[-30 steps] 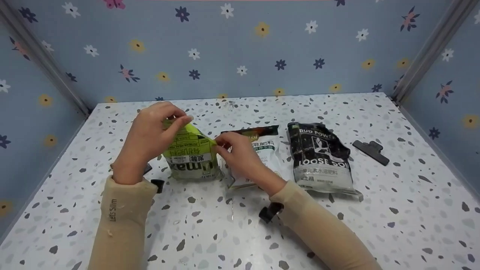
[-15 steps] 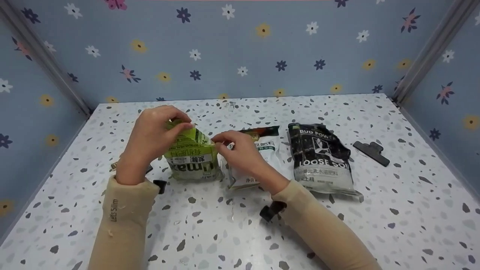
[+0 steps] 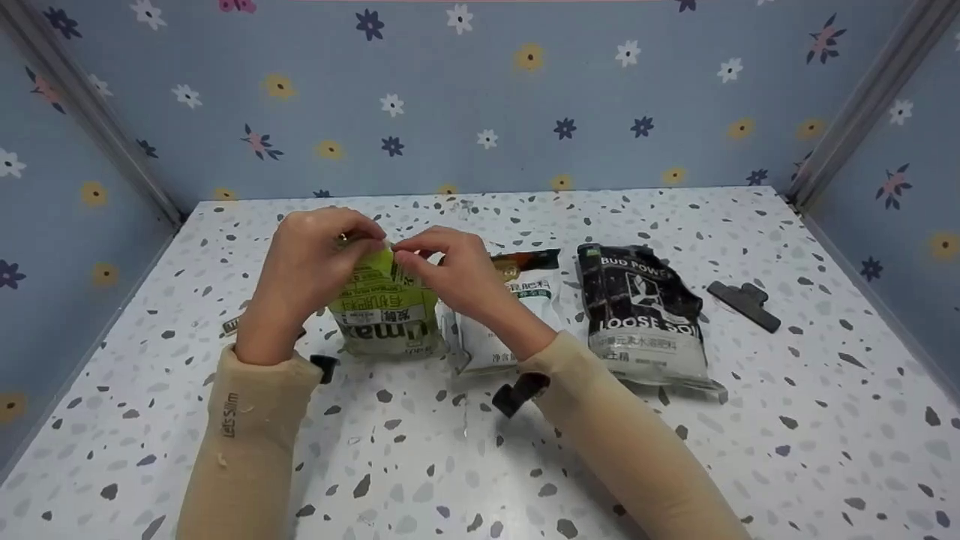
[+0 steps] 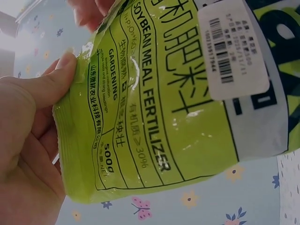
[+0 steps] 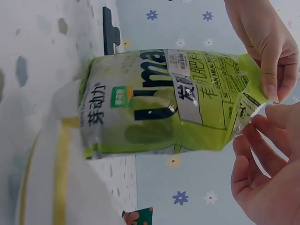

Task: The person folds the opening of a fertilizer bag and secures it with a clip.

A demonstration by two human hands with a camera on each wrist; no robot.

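A green and grey soybean meal fertilizer bag (image 3: 386,324) stands on the table at left of centre in the head view. My left hand (image 3: 304,274) pinches its top edge between thumb and fingers, as the left wrist view also shows on the green bag's seam. Close beside it, my right hand (image 3: 461,274) pinches the bag's other top corner, which is folded over toward the left hand. In the right wrist view that folded corner (image 5: 246,112) shows its printed back near the right fingertips. The fingers of both hands nearly meet.
A white fertilizer bag (image 3: 480,345) lies partly under my right forearm. To its right lies a black and silver "Loose Soil" bag (image 3: 641,315), with a black clip (image 3: 745,306) beyond. Behind my left wrist, a partly hidden object (image 3: 230,325) shows. Flower-patterned walls (image 3: 480,90) enclose the table.
My right hand has moved left and up, folding the green bag's right top corner toward my left hand. The left hand has stayed almost in place.
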